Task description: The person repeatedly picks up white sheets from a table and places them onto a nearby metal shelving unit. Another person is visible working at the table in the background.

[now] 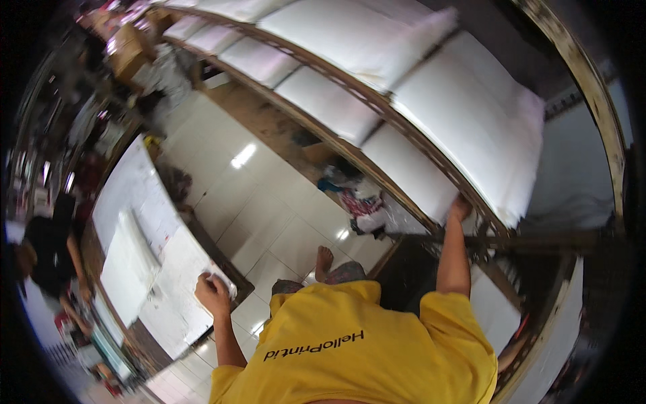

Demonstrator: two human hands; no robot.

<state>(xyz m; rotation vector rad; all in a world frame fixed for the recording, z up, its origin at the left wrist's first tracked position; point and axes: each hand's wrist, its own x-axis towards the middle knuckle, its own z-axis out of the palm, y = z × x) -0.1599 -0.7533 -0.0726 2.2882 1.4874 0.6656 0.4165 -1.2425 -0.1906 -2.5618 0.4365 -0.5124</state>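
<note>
My right hand [459,207] reaches between two shelf levels, at the near end of a stack of white sheets [410,172] on the lower level. Its fingers are hidden by the shelf edge and the sheets, so I cannot tell whether they grip anything. On the left, my left hand [212,294] hangs over the near corner of a worktable [192,269]. Its fingers are loosely bent and somewhat apart, and no object shows in them. A pile of white sheets [128,269] lies on that table, a little beyond the hand.
A metal shelf rack [387,108] runs along the right, its upper level bearing large white stacks [471,114]. Bagged bundles [363,205] lie on the floor under it. Beyond the table, a person in black [54,249] stands at the left. Cardboard boxes [131,54] sit farther off.
</note>
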